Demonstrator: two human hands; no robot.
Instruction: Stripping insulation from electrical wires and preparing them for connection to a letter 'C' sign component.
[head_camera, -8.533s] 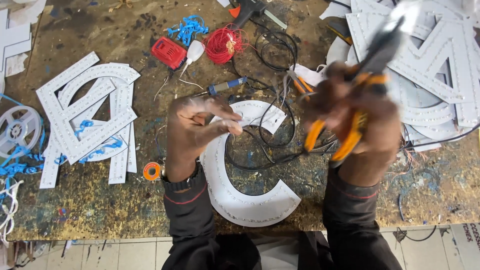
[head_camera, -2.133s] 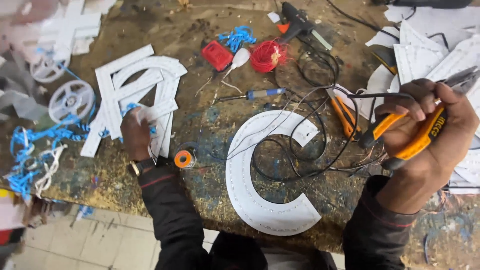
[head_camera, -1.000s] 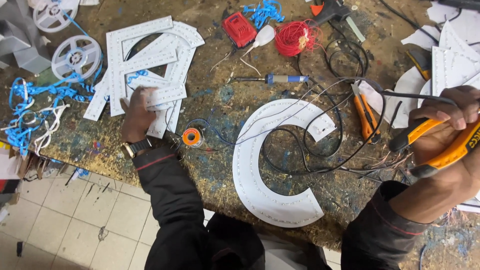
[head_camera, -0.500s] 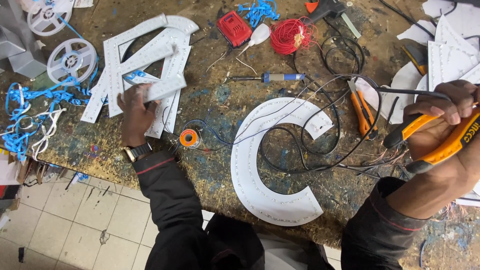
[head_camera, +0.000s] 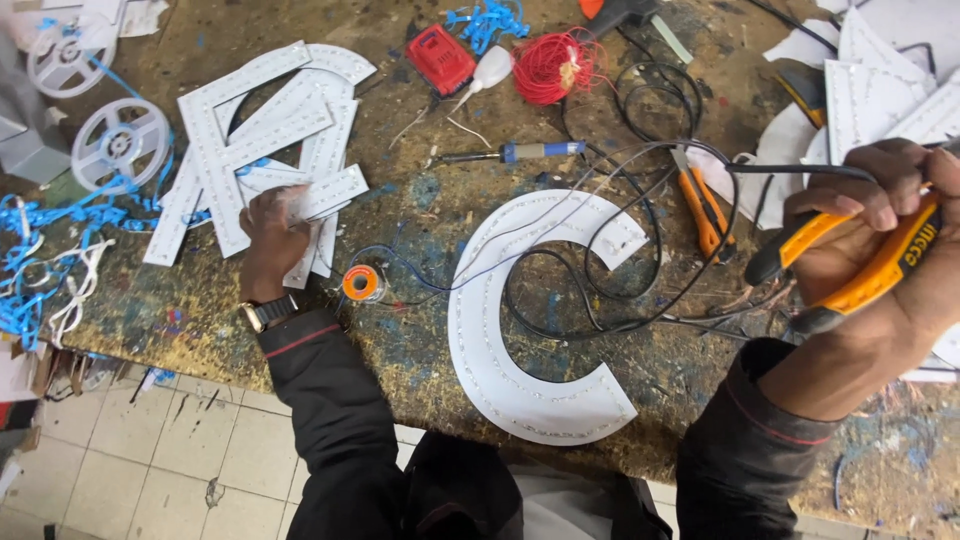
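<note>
My left hand (head_camera: 272, 240) reaches to the left side of the bench and grips the lower edge of a stack of white letter panels (head_camera: 262, 140) studded with small lights. My right hand (head_camera: 868, 250) is at the right edge, shut on orange-and-black handled pliers (head_camera: 850, 262), with a black cable running past its fingers. A large white C-shaped panel (head_camera: 520, 330) lies flat between my arms, with black wires looped over its upper part. A small orange solder spool (head_camera: 362, 284) sits just right of my left wrist.
A soldering iron (head_camera: 515, 153), orange cutters (head_camera: 703, 205), a red wire coil (head_camera: 553, 66), a red box (head_camera: 441, 58) and a white tube (head_camera: 487, 71) lie behind the C. Empty white reels (head_camera: 118, 143) and blue scraps (head_camera: 25, 290) are at far left. More white panels (head_camera: 880, 90) at right.
My left hand went from the middle of the bench out to the letter stack at the left and took hold of a panel. My right hand sank lower with the pliers.
</note>
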